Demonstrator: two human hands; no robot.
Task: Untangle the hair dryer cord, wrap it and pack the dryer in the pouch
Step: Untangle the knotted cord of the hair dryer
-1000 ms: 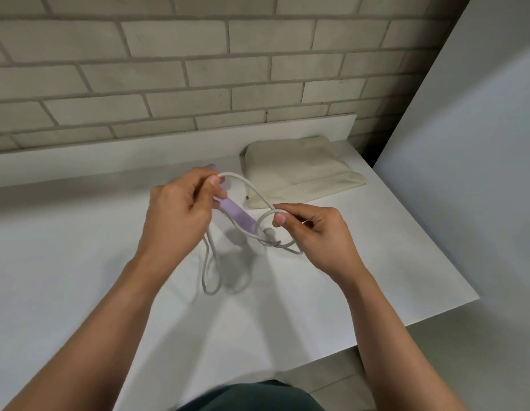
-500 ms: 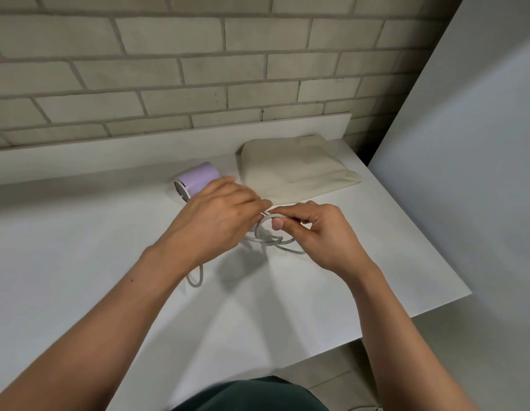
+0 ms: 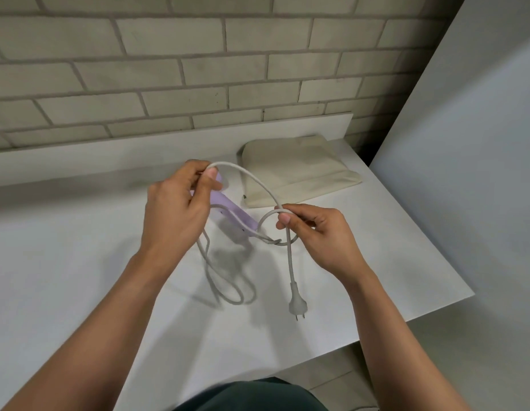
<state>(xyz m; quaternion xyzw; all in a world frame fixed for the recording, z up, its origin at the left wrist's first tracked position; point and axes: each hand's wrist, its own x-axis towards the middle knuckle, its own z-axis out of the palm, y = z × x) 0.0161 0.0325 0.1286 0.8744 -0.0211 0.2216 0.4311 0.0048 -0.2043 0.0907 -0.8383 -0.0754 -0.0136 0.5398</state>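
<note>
**Two hands, one looped cord above the white table**

The left hand [image 3: 180,209] has its fingers curled, thumb and fingertips pinching the top of the cord [image 3: 252,180]. The right hand [image 3: 320,232] is curled too, pinching the same cord between thumb and forefinger where it crosses itself.

The cord is a smooth, round, pale grey cable. It arches from one hand to the other, makes one small ring beside the right hand, and drops in one long narrow loop below the left hand. Its free end hangs straight down from the right hand to a single rounded plug [image 3: 298,305] with two short pins, low over the table [image 3: 80,262].

The hair dryer [image 3: 234,213] is matte lilac plastic – a flat, slim handle slanting down between the hands, its upper part hidden behind the left hand. Whether that hand also grips it, I cannot tell.

One pouch [image 3: 287,170] – cream woven cloth, flat and creased, roughly rectangular – lies on the table just behind the hands, by the pale brick wall [image 3: 169,69].
</note>
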